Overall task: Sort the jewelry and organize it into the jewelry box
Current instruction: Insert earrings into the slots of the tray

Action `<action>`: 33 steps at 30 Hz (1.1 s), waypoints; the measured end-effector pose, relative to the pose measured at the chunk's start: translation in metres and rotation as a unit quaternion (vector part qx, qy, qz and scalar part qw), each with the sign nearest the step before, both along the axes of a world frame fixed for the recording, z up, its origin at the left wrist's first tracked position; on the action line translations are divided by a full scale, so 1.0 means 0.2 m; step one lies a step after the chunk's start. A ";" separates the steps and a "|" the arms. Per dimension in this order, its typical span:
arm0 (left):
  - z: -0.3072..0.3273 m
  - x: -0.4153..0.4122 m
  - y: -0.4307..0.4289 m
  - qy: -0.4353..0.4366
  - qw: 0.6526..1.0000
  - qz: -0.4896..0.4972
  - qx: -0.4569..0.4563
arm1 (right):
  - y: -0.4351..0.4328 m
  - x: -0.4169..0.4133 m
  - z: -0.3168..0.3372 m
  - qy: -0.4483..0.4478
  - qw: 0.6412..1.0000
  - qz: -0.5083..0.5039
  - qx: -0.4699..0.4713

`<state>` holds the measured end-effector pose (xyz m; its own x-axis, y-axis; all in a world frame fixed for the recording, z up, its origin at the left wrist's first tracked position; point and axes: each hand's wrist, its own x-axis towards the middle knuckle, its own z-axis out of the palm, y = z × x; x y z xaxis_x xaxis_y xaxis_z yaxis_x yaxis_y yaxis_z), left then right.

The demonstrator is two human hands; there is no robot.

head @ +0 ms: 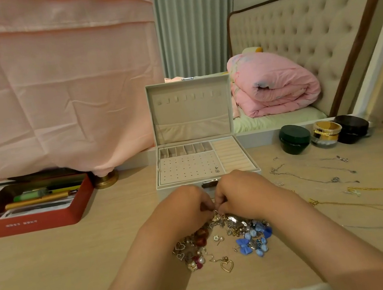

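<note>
A beige jewelry box [234,155] stands open at the middle of the table, lid upright, with a small earring pair [216,169] in its perforated panel. In front of it lies a pile of mixed jewelry [221,239]: blue bow earrings, pearls, a gold heart pendant [227,265]. My left hand [182,206] and my right hand [238,193] meet over the pile's far edge. Both pinch one small piece [215,212] between their fingertips; the fingers hide most of it.
Several thin silver and gold necklaces [315,175] lie spread on the table at the right. Behind them stand three cosmetic jars [295,139]. A red tin [33,215] with pens sits at the left. A brass lamp base [107,179] stands beside it.
</note>
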<state>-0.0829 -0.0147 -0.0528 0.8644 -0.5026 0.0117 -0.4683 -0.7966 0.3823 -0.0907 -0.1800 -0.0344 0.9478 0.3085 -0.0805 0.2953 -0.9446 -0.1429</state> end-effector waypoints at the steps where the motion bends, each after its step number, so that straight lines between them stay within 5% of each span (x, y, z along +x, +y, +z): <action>1: -0.01 0.01 0.01 0.005 1.000 0.003 -0.007 | 0.00 0.00 0.00 0.002 1.000 -0.001 0.002; 7: -0.01 0.02 0.02 0.020 0.999 0.022 -0.020 | -0.04 0.01 0.01 0.052 0.998 -0.019 0.031; 12: 0.06 0.02 0.04 0.050 0.997 0.029 -0.045 | -0.10 0.02 0.08 0.060 0.974 -0.039 0.215; 15: 0.09 0.03 0.05 0.080 0.979 0.041 -0.183 | -0.12 0.00 0.15 0.084 0.924 -0.035 0.372; 20: 0.12 -0.02 0.02 0.163 0.897 0.058 -0.406 | -0.11 -0.01 0.17 0.104 0.866 -0.091 0.481; 25: 0.11 -0.02 0.01 0.186 0.856 0.088 -0.474 | -0.10 0.00 0.17 0.093 0.852 -0.118 0.502; 33: 0.14 -0.01 0.02 0.184 0.865 0.097 -0.456 | -0.10 -0.02 0.19 -0.030 0.912 -0.010 0.409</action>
